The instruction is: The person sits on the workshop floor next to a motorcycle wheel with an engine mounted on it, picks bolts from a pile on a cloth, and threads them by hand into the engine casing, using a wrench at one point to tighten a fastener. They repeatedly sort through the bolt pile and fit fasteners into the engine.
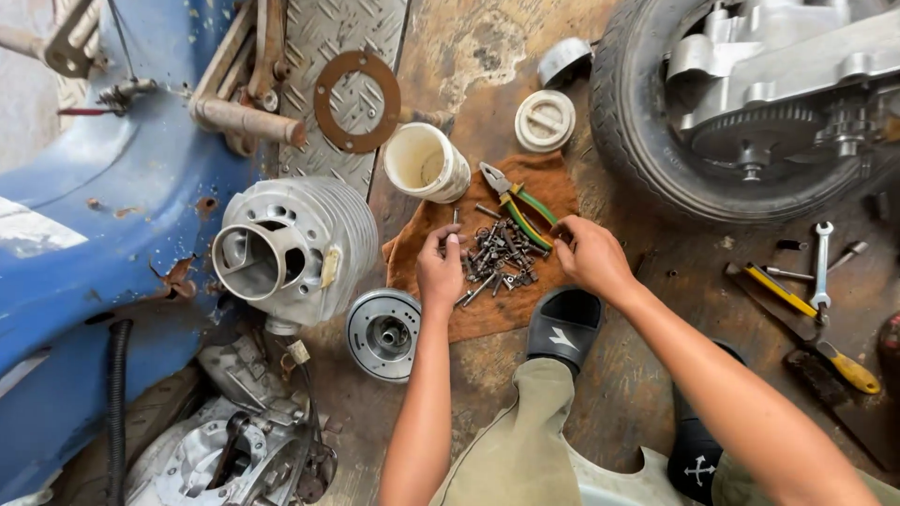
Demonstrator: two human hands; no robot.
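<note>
Oily workshop floor: left hand (439,265) pinches a half-hidden bolt (457,220); right hand (588,255) curls, grip unclear, over screws (500,255).

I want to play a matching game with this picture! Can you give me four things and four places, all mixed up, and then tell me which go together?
Things:
1. pliers
2. spanner
3. finned cylinder
4. white tub

Places:
A. on the bare floor at the right, below the tyre
B. lying on its side at the top edge of the brown rag
C. left of the rag, beside the blue scooter body
D. on the rag, above the pile of bolts

Pairs: 1-D, 2-A, 3-C, 4-B
</note>
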